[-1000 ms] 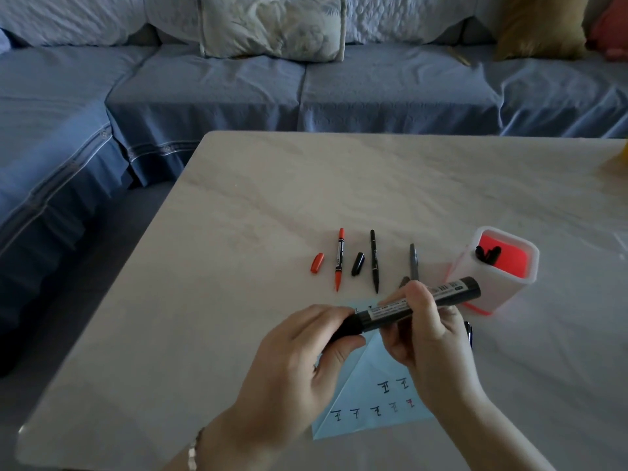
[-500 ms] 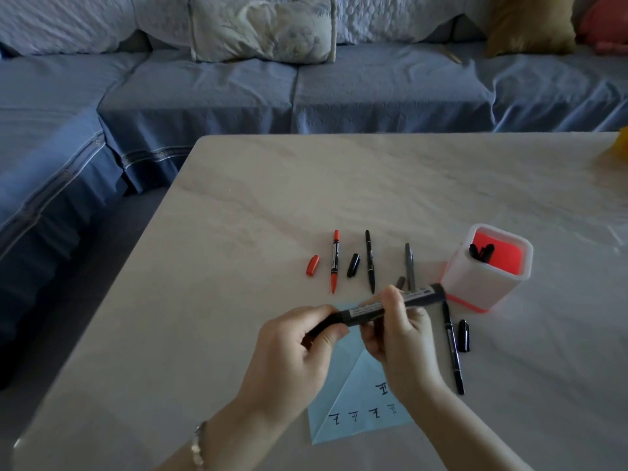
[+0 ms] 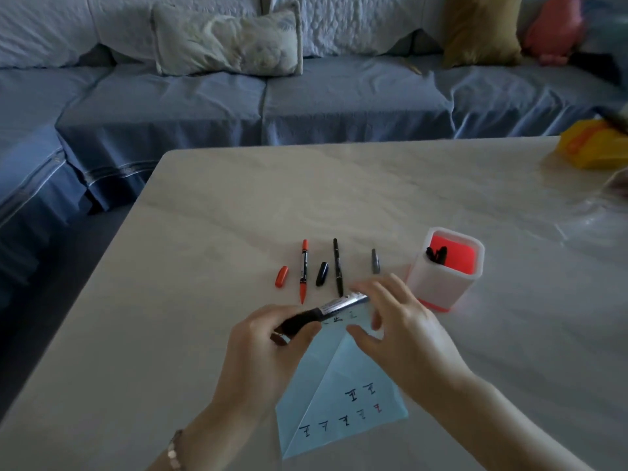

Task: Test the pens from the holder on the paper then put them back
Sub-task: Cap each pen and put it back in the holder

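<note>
pale stone table [image 3: 170, 334] is carrying everything | light blue paper sheet [image 3: 339, 385] is lying under the hands | white square pen holder [image 3: 441, 287] is standing near | left hand [image 3: 258, 351] is gripping thick black marker [image 3: 339, 304] by its dark end, above the paper | right hand [image 3: 404, 331] is spreading loose fingers | marker is looking light, stiff, smooth; the middle is seeming best to hold

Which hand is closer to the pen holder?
Right. The right hand sits just left of the pen holder; the left hand is farther left, gripping the black marker.
</note>
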Available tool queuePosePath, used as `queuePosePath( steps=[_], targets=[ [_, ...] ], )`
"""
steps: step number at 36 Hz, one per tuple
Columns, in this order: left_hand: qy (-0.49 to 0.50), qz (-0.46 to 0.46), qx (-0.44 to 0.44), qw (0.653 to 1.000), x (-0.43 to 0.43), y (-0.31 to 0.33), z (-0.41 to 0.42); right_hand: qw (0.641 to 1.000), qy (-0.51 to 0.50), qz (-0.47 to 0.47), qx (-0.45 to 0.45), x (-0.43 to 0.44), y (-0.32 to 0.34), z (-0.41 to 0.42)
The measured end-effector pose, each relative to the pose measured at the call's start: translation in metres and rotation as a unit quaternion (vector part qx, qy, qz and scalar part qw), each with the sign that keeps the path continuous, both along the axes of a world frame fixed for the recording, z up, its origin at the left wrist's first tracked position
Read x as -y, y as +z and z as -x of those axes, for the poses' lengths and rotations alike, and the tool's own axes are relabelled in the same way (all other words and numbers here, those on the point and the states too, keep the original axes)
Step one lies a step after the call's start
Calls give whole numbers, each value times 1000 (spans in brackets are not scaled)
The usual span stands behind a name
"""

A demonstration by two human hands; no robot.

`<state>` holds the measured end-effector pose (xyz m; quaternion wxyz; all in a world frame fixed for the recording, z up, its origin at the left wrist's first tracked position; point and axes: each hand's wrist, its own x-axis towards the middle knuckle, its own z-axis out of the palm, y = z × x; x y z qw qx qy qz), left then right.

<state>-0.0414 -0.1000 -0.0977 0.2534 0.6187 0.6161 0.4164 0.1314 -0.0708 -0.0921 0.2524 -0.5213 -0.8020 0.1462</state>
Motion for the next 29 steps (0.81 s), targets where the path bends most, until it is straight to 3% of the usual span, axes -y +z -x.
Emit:
queuePosePath(
  steps=[3, 7, 10, 13, 16, 20, 29],
  targets=[
    [-47, -15, 7, 999, -2, 8, -15, 996, 51, -74, 13, -2, -4, -3],
    [-90, -36, 12, 995, -5, 17, -27, 986, 44, -156, -32, -9, -5, -17],
    [-94, 13, 6, 995, -7, 13, -25, 973, -29, -195, -123, -20, 6, -40],
    [-105, 57, -59, 991, -8, 2, -19, 948, -135, -225, -183, -33, 21, -62],
    [-106, 88, -65, 988, -8, -11, -15, 939, -212, -153, -226, -49, 19, -77],
    [-86, 114, -64, 988, -7, -23, -8, 937, -289, -18, -198, -64, -3, -87],
    [-61, 135, -79, 986, -8, -35, 8, 947, -280, 126, -97, -75, -9, -83]
  ],
)
